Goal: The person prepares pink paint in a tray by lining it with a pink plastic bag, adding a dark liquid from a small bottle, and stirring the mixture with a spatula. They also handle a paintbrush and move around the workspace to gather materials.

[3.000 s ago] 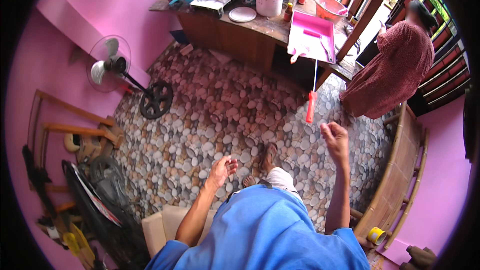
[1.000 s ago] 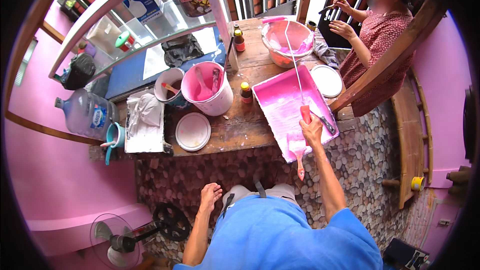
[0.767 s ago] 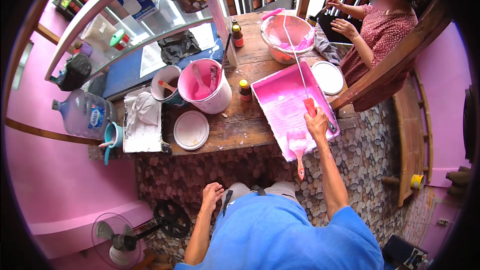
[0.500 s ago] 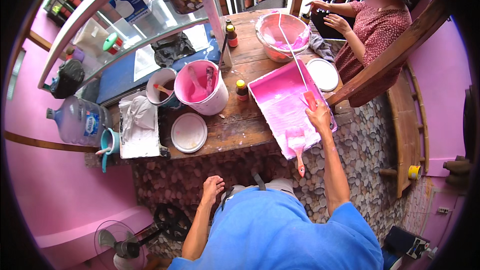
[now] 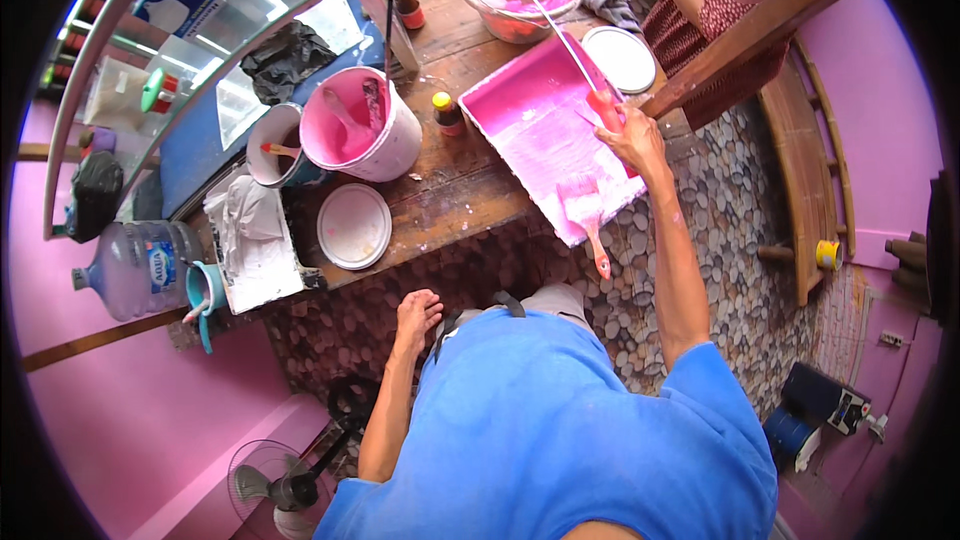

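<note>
My right hand (image 5: 636, 140) is closed around the red handle (image 5: 605, 110) of a tool, above the right side of a pink paint tray (image 5: 515, 90). A thin pale rod runs from the handle towards the far left; its working end I cannot make out. Wet pink paint coats the tray. A flat paintbrush (image 5: 595, 240) rests at its near end, bristles in the paint and handle over the rim. My left hand (image 5: 418, 318) hangs by my waist in front of the table, fingers loosely bent and holding nothing.
On the wooden table (image 5: 440, 220) stand a white bucket (image 5: 385, 145) of pink paint, a smaller pot (image 5: 270, 165), a yellow-capped bottle (image 5: 448, 118), white lids (image 5: 353, 227) and a reddish basin (image 5: 500, 15). A person (image 5: 690, 30) stands beyond, past a wooden post (image 5: 750, 30).
My view has shifted, so the table sits higher in the picture. My right hand still grips the red handle over the tray, its wrist turned somewhat. My left hand stays low and empty.
</note>
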Demonstrator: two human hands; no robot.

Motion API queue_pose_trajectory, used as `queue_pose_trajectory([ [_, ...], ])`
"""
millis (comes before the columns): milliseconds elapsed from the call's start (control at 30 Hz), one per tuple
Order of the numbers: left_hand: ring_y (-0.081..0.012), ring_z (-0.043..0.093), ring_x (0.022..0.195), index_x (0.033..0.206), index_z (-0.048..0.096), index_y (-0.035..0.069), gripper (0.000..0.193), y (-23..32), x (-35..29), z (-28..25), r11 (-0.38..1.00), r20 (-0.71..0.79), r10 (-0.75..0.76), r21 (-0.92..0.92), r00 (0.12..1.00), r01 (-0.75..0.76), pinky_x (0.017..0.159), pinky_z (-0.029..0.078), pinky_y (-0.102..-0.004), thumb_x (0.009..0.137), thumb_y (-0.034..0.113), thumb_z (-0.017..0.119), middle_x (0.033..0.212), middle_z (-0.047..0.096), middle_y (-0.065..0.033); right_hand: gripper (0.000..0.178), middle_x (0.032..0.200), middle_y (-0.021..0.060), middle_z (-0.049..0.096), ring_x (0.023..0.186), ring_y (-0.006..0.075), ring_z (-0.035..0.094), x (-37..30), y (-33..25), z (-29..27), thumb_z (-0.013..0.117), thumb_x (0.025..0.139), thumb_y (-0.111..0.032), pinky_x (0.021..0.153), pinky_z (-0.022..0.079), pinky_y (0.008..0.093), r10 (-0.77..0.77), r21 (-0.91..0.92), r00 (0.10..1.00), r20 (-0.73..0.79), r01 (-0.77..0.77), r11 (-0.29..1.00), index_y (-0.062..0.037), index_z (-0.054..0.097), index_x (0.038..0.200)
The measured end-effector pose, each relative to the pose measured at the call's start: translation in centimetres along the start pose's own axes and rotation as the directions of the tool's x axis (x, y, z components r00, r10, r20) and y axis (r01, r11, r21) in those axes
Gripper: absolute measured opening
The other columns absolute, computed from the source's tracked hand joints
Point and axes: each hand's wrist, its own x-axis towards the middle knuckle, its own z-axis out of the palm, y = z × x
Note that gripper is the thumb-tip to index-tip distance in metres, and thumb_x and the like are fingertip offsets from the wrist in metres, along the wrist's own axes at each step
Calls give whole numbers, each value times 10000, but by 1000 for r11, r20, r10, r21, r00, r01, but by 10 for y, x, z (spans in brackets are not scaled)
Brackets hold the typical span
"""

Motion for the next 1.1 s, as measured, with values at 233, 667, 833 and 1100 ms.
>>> queue_pose_trajectory([
  [233,-142,606,800,1046,525,84,228,17,0,10,999,79,3,51,997,-7,694,502,-268,894,253,545,938,607,-46,576,871,190,623,815,255,610,-36,68,16,607,778,-539,730,469,363,226,386,945,-238,-121,915,-3,607,988],
  [667,-145,573,990,1229,438,82,382,-1,74,187,945,630,-279,315,725,90,788,493,-281,890,216,551,1094,590,-57,411,798,162,589,773,325,582,-127,107,73,689,735,-368,683,460,414,144,74,979,-142,-134,988,-18,577,920],
  [833,-236,509,1106,1216,354,19,445,-13,73,236,940,638,-329,294,696,175,902,457,-384,855,129,590,1178,504,-119,508,733,135,629,680,261,622,-159,104,96,698,705,-448,632,487,365,284,133,936,209,-315,940,0,568,907],
  [1100,-258,502,1099,1199,366,30,407,-20,56,237,971,595,-200,15,778,238,929,448,-455,829,66,532,1178,454,-112,354,673,138,603,626,251,614,-183,89,108,687,740,-329,602,471,368,139,335,934,330,-253,908,-11,552,814],
])
